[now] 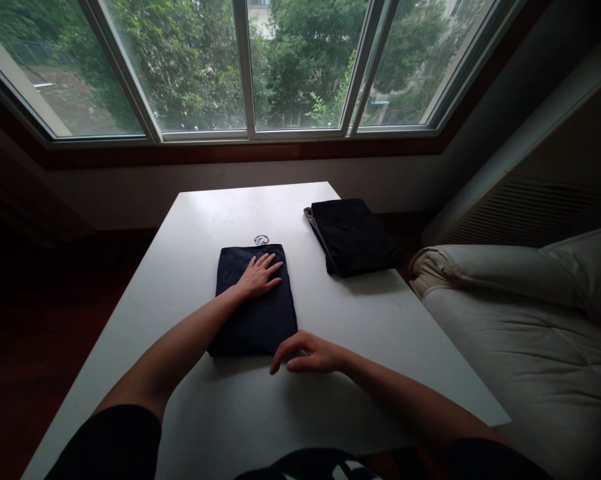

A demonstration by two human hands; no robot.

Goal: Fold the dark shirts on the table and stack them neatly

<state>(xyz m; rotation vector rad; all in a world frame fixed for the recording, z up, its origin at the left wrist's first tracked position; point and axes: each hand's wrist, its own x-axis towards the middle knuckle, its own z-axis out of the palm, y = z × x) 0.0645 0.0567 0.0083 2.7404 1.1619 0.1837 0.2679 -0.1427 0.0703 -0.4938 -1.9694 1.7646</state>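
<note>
A navy folded cloth, probably a garment (pixel 253 327), lies flat on the white table (pixel 190 407) in front of me. My left hand (pixel 259 275) rests on its upper half, palm down with the fingers spread. At the cloth's near right corner is my right hand (pixel 308 353), its fingers loosely bent and apart from the thumb. It holds nothing that I can see; whether it touches the cloth's edge I cannot tell. A small round black-and-white item (pixel 261 239) lies just beyond the cloth's far edge.
A stack of folded black cloth (pixel 355 237) sits at the table's right edge, with a grey layer showing at its left side. Right of the table stands a pale padded sofa (pixel 520 313). A window (pixel 300 67) spans the wall beyond the table.
</note>
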